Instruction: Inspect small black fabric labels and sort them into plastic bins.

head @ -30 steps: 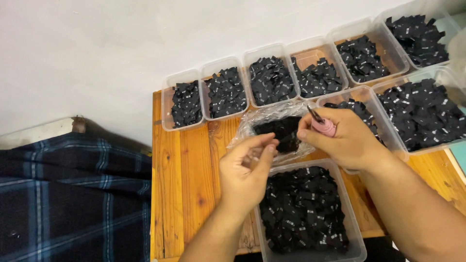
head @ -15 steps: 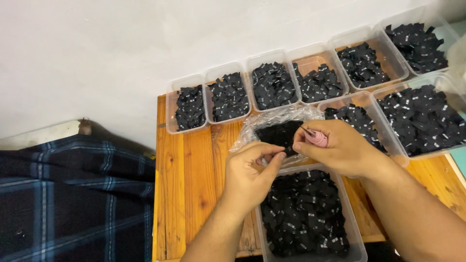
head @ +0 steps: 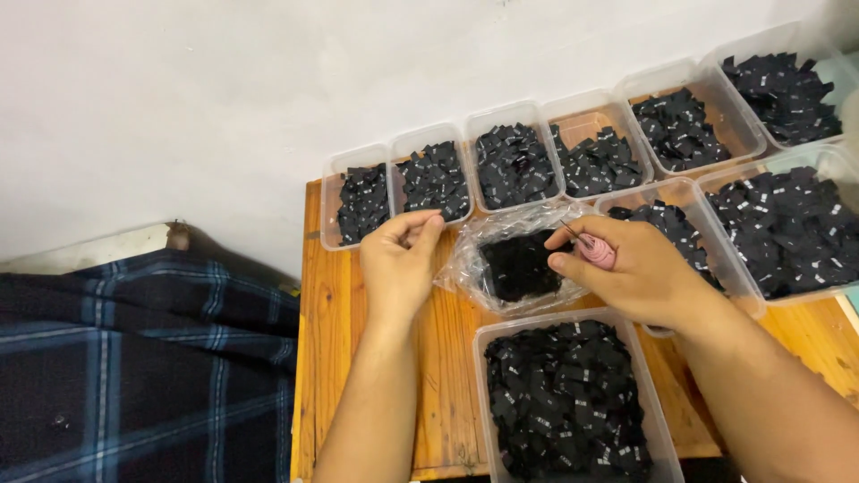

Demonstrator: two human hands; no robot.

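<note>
- The left hand (head: 400,264) rests over the wooden table (head: 335,358), with thumb and fingers drawn close together near the left edge of the clear plastic bag (head: 519,259). I cannot tell if it pinches the film or a small piece, or nothing.
- The right hand (head: 631,268) is closed around a small pink tool (head: 598,253); a thin dark tip comes out of the fist at about 10 o'clock and reaches to the bag.
- The bag lies between the two hands, at 3 o'clock from the left hand. It contains a heap of small black pieces (head: 519,266) and looks open and crumpled.
- My judgement for doing this step well: the left hand should keep the bag mouth steady and flat, so the tip meets only one piece; the right hand should move slowly, because the film is thin and a sharp tip can tear it.
- At 6 o'clock from the bag stands a large clear tub (head: 483,394) full of the same black pieces, close to the bag.
- At 12 o'clock a row of small clear tubs (head: 429,141) stands along the white wall (head: 268,89), each with black pieces; more tubs (head: 743,300) stand at 3 o'clock.
- At 9 o'clock, beside the table, a dark plaid cloth (head: 134,358) lies.
</note>
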